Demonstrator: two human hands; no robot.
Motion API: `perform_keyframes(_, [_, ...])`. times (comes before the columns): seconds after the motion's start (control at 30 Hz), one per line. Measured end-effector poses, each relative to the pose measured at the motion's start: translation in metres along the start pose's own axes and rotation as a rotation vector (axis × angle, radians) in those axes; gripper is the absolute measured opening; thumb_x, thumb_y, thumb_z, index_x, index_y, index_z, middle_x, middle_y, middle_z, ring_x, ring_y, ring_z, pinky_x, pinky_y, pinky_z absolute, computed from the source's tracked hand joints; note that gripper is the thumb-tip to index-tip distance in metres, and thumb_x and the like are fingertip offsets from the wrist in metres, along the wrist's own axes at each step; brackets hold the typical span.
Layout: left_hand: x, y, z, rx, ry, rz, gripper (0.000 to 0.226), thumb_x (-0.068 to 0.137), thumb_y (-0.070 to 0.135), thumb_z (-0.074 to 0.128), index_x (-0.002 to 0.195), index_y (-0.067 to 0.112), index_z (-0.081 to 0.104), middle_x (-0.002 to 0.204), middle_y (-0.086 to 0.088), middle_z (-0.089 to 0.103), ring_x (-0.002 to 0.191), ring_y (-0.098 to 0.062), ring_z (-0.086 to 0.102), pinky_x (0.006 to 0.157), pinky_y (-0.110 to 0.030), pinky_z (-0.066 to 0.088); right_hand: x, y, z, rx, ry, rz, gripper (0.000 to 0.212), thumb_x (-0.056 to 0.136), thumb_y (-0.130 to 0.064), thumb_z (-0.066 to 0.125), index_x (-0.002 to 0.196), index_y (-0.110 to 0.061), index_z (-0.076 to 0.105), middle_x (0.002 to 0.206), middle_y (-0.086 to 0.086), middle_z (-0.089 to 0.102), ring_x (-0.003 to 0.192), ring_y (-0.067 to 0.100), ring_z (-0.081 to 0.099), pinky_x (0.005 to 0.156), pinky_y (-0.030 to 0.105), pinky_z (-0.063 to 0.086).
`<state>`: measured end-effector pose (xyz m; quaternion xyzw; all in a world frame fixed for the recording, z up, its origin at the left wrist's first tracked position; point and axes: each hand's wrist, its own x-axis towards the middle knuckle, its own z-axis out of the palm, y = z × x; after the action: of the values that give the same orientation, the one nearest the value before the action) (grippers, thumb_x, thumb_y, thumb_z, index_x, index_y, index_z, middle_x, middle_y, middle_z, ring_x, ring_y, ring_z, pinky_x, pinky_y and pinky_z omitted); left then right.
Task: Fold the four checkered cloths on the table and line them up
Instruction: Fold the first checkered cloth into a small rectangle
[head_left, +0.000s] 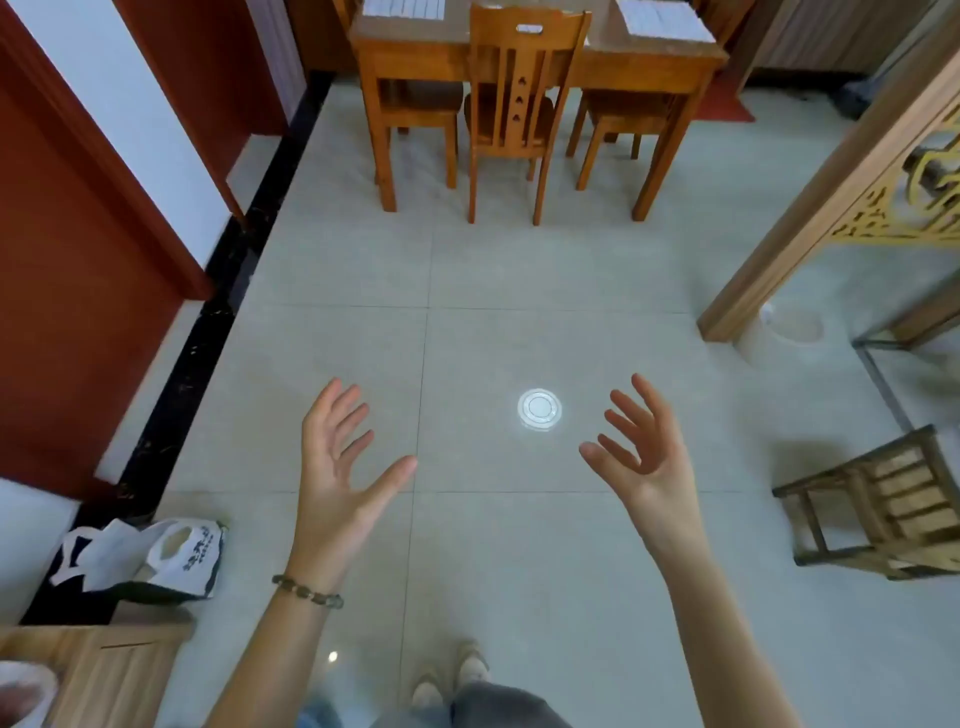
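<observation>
Holding nothing in left hand (343, 467) or right hand (644, 447); both spread wide. Looking ahead at cloths (667, 21) on table (415, 57), well apart from either hand, neither nearer. Probably must walk there first.

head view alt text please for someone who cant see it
A person's left hand and right hand are held out open and empty, fingers spread, over a pale tiled floor. Ahead stands a wooden dining table with chairs tucked in and two checkered cloths partly in view on top.
</observation>
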<state>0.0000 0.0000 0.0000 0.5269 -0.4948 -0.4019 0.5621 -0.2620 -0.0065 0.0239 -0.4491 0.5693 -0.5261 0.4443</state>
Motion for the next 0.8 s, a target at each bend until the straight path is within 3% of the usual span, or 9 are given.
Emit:
perform_keyframes(0.43, [0.069,-0.014,0.034,0.013,0.025,-0.034,0.093,0.064,0.034,0.076,0.144,0.026,0.029,0.145,0.004,0.04,0.132,-0.01,0.042,0.107,-0.037,0.039,0.087,0.01,-0.001,0.011,-0.038,0.02,0.072,0.079,0.002,0.072,0.13,-0.04,0.042,0.132,-0.007,0.053,0.118,0.002,0.055,0.102,0.033,0.046])
perform_keyframes(0.8, [0.255,-0.034,0.063,-0.016,-0.018,-0.005,0.093,0.065,0.035,0.076,0.144,0.023,0.028,0.144,0.005,0.04,0.132,-0.006,0.042,0.108,-0.034,0.039,0.253,0.004,0.043,-0.012,0.021,-0.017,0.073,0.08,0.001,0.071,0.136,-0.033,0.04,0.136,-0.002,0.052,0.121,0.007,0.053,0.099,0.029,0.048])
